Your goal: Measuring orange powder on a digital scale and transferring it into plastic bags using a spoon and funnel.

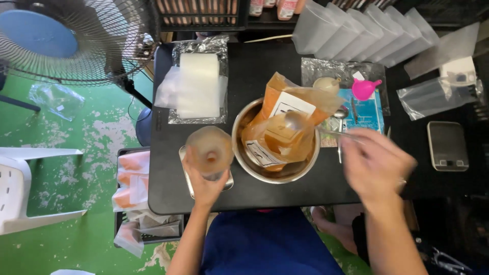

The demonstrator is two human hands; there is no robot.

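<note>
My left hand [204, 184] holds a clear funnel [210, 149] with orange residue, upright over a small metal tray [187, 175] at the table's front. My right hand [376, 165] grips a metal spoon [300, 122] whose bowl hovers over a steel bowl [244, 155]. Inside the bowl lie two clear pouches of orange powder [277, 135], the upper one open at the top. Motion blurs the right hand.
A black table [254, 196] carries a stack of white sheets in plastic [198, 84], a pink funnel [365, 87], a blue packet [367, 114], a dark scale [447, 145] and empty clear pouches [356, 35]. A fan [66, 40] stands at left, a crate of filled pouches [133, 193] below.
</note>
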